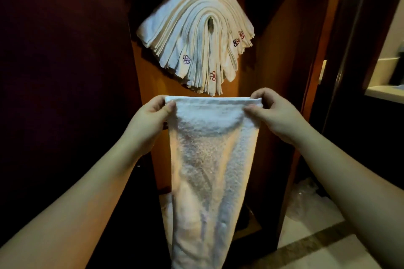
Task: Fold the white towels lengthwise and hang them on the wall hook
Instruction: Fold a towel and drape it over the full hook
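Pinching both top corners: left grip (153,109) on the left corner of the white towel (207,159), right grip (270,108) on the right corner, thumbs in front, remaining fingers curled behind the hem. Closed firmly on cloth at both ends, nothing else held. Kept level and apart, so the top edge stays taut and straight while the rest hangs free under its own weight, down past the bottom of the view. Looks already narrowed to a long strip, layers doubled at the top hem; judged ready for hanging rather than further folding, though the back layers cannot be seen.

Held just below the hung towels (196,35), a thick fan of folded strips draped over the wall hook (211,23), barely showing as a dark slot at the centre of the arch. Draped at mid-length there, so both halves balance and none slides off; small embroidered emblems (187,59) at several hanging ends. Fixed on a wooden panel (273,61) in a dim recess.

Next move, probably: raise the strip, lay its middle over the top of the pile. Risk judged: a stack that thick offering little seat, so a fresh one could slip or drag neighbours down.

Low right, crumpled clear plastic (306,199) on the tiled floor (317,244); further white cloth low behind the strip, not identifiable.
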Motion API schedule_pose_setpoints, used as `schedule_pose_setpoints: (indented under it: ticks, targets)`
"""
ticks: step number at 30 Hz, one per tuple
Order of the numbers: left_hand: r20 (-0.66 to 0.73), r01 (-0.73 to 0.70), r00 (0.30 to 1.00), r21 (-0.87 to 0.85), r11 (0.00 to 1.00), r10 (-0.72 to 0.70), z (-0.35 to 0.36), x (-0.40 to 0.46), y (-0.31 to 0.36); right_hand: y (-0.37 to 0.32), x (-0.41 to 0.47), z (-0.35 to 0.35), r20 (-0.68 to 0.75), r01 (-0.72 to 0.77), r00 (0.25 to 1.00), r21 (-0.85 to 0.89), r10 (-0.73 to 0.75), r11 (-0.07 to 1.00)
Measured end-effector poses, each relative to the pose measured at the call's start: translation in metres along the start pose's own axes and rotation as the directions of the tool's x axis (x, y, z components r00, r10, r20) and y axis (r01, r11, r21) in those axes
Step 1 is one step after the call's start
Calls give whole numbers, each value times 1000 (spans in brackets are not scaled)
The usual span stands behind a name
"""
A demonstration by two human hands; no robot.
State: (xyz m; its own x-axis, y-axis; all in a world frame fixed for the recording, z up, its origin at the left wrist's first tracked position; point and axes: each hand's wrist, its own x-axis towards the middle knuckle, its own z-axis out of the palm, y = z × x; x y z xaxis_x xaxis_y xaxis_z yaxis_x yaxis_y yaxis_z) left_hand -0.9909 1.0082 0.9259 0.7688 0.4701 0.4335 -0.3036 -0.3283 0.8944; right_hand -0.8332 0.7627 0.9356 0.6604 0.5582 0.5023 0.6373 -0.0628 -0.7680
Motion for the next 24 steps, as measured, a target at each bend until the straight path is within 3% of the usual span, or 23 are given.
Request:
schedule_pose_setpoints:
  ticks: [3, 9, 12, 15, 17, 19, 22, 24]
  targets:
    - [12, -21, 1000, -39, 999, 21, 3, -5, -1, 14, -5, 15, -46, -45, 997, 310, 62, 950]
    - [31, -59, 998, -104, 993, 62, 6, -15, -6, 20, -15, 25, -154, 33, 988, 319, 17, 947]
    - [12, -43, 999, -128, 991, 45, 9, -16, -11, 23, -16, 31, -237, 77, 971, 145, -41, 986]
    - [12, 23, 1000, -196, 980, -21, 10, -17, -19, 25, -18, 39, -257, 65, 966, 239, -2, 969]
    - [32, 67, 998, -252, 965, -61, 10, -17, -24, 30, -19, 38, -151, -16, 986, 363, 76, 932]
    - [82, 104, 993, -287, 952, -84, 8, -18, -30, 36, -21, 35, 85, -195, 981, 523, 177, 830]
    - [171, 151, 980, -284, 947, -105, 6, -18, -38, 41, -31, 31, 480, -514, 841, 565, 249, 645]
    - [199, 168, 973, -277, 946, -114, 6, -18, -41, 45, -34, 31, 537, -578, 799, 562, 271, 591]
